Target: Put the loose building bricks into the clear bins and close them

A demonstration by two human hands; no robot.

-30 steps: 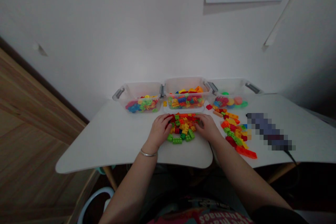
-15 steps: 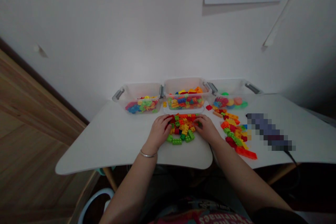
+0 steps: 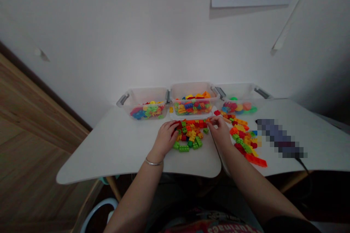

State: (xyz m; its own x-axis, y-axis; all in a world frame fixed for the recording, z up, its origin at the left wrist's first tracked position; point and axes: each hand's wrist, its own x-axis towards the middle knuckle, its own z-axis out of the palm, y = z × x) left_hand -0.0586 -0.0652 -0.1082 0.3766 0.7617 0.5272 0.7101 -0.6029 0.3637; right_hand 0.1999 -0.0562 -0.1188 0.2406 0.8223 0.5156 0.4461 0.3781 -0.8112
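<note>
A heap of small coloured bricks (image 3: 190, 133) lies on the white table (image 3: 117, 145) in front of me. My left hand (image 3: 164, 137) rests at the heap's left side with its fingers curled over a dark red brick (image 3: 178, 124). My right hand (image 3: 220, 130) is at the heap's upper right corner, fingers pinched together on a small orange brick (image 3: 208, 119). A green brick (image 3: 205, 130) lies just left of that hand. A silver bangle (image 3: 153, 162) circles my left wrist.
Three clear plastic bins stand along the wall: left (image 3: 144, 99), middle (image 3: 193, 93), right (image 3: 240, 93), each with coloured pieces inside. A second spread of bricks (image 3: 246, 140) lies to the right. A blurred dark object (image 3: 281, 137) with a cable sits further right. A wooden panel (image 3: 30, 131) stands at left.
My right hand has moved up and to the right, from the heap's side to its far right corner, and pinched an orange brick. The left hand has stayed in place.
</note>
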